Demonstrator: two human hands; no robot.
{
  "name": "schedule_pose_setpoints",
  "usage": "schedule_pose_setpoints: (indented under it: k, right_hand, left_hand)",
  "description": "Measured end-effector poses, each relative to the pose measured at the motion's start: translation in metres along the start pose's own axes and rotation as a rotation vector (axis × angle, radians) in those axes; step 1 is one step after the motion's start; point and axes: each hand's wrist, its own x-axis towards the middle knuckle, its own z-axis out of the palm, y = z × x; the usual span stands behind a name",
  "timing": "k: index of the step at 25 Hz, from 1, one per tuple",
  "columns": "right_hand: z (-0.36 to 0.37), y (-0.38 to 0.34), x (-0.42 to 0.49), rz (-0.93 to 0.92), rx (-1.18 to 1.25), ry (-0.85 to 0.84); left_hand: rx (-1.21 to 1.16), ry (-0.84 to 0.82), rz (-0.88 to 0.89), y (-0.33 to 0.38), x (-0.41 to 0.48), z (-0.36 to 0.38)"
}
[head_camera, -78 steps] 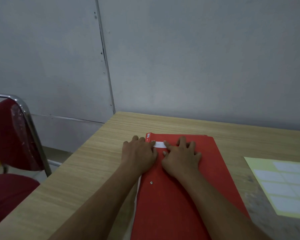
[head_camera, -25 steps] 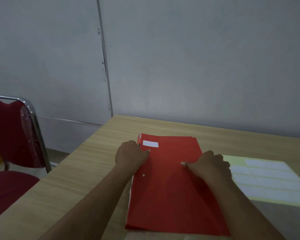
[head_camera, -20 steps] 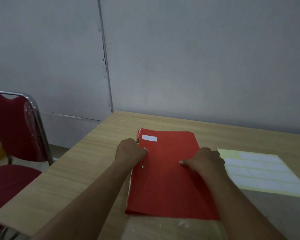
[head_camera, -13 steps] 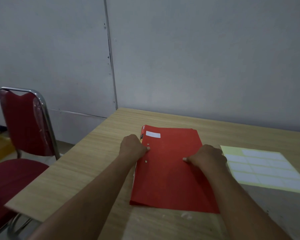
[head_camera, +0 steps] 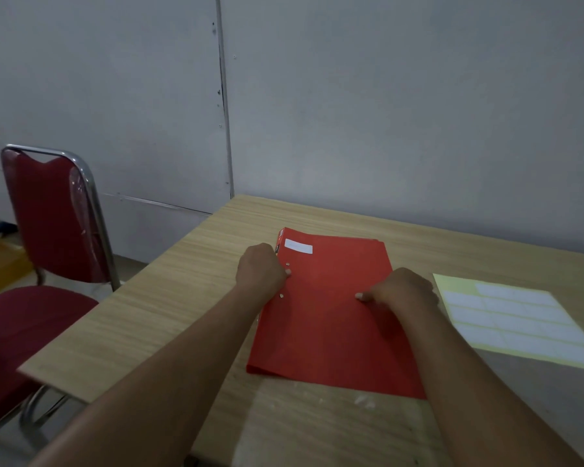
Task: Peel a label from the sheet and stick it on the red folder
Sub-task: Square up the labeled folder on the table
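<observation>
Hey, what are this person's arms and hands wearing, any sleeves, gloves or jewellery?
Nothing visible: the left hand and right hand are bare, with no gloves, rings or watch. Both forearms are uncovered down to the frame's edge, so no sleeve shows.

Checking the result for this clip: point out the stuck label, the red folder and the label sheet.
label (head_camera: 298, 246): head view, middle of the white strip.
red folder (head_camera: 327, 332): head view, bare centre of the cover.
label sheet (head_camera: 513, 318): head view, a middle row.
</observation>
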Motion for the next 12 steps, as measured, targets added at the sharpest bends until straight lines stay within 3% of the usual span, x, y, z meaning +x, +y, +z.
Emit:
schedule_pose_setpoints:
  k: [12]
  right_hand:
    - [0.053,-0.048,-0.008,-0.130,0.136,0.163]
  left_hand:
    - [0.050,0.071,-0.052,-0.049,0.038,-0.018]
